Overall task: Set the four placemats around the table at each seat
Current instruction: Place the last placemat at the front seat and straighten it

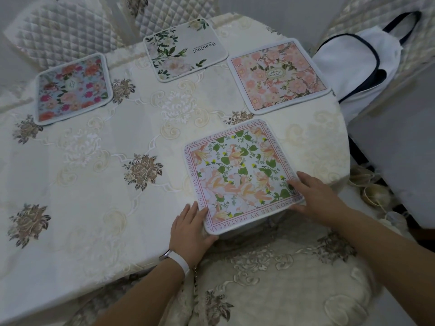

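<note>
Four square floral placemats lie on the table with its cream embroidered cloth. The nearest, a green-leaf placemat with a pink lettered border, overhangs the near edge. My left hand grips its near left corner, thumb on top. My right hand holds its right corner, fingers resting on it. A blue placemat with red flowers lies at the far left. A white placemat printed "Beautiful" lies at the far middle. A pink rose placemat lies at the right.
Quilted chair backs stand behind the table. A white bag with dark trim rests on a chair at the right. A cushioned seat with embroidered cover is right below my hands. Tassels hang at the right.
</note>
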A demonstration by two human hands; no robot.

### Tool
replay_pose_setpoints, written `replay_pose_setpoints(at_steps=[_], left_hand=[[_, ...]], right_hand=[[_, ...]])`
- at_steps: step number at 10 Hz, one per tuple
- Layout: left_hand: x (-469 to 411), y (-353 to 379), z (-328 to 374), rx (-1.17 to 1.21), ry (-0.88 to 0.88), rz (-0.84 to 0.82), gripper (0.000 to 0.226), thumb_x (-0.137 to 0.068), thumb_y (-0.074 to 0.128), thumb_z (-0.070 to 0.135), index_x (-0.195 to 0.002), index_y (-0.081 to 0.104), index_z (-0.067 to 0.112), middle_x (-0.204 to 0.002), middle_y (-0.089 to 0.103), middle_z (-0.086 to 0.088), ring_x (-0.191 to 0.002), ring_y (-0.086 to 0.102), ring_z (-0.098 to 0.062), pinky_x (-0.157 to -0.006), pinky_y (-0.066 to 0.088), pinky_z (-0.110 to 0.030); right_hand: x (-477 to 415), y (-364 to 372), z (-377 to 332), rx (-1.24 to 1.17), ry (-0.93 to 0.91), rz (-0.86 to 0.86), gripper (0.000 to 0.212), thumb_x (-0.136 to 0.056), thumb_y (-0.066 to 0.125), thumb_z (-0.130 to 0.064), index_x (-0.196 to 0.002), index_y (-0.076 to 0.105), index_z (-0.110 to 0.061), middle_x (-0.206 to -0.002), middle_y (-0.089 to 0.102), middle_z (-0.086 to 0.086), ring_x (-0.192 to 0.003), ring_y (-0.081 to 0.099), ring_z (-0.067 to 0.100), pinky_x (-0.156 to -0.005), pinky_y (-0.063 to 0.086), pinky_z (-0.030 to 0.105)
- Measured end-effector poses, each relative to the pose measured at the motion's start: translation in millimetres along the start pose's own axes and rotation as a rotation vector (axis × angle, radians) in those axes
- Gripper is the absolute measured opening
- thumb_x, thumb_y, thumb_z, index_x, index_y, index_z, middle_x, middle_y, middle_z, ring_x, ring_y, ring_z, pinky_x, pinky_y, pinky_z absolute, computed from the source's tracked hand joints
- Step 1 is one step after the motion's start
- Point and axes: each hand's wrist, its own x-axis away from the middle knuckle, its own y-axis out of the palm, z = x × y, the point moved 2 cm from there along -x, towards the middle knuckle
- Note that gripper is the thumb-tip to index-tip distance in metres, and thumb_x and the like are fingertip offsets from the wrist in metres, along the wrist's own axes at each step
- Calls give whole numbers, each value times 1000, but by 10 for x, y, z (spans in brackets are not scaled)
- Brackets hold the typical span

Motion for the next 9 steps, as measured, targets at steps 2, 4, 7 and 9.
replay_pose_setpoints(at_steps=[2, 4, 7, 9], left_hand=[[6, 8, 11, -21, -8, 8, 84, -72, 66, 64, -142, 41, 26, -154, 31, -7, -144, 22, -31, -114, 26, -50], [-17, 12, 23, -25, -18, -9, 84, -74, 63, 66, -145, 36, 30, -157, 25, -3, -146, 15, -27, -116, 21, -47], [-52, 57, -11, -90, 6, -39, 88, -71, 57, 73, -144, 36, 29, -156, 29, -4, -144, 20, -28, -115, 25, -48], [22, -164, 76, 55, 10, 27, 71, -79, 61, 53, -140, 44, 22, -151, 35, -11, -139, 31, -31, -112, 31, -45]], right_hand=[[-12, -5, 11, 38, -18, -7, 85, -83, 65, -55, -153, 26, -25, -161, 16, 11, -144, 22, 31, -117, 26, 49], [-12, -9, 25, 8, 2, -11, 84, -85, 64, -55, -153, 24, -29, -162, 15, 8, -143, 22, 31, -117, 25, 48], [10, -97, -30, -29, 20, -43, 83, -85, 65, -50, -153, 25, -28, -162, 13, 7, -144, 21, 32, -117, 22, 47], [-41, -195, -117, -147, 63, -11, 65, -87, 63, -43, -145, 40, -24, -160, 15, 9, -143, 22, 32, -116, 25, 48]])
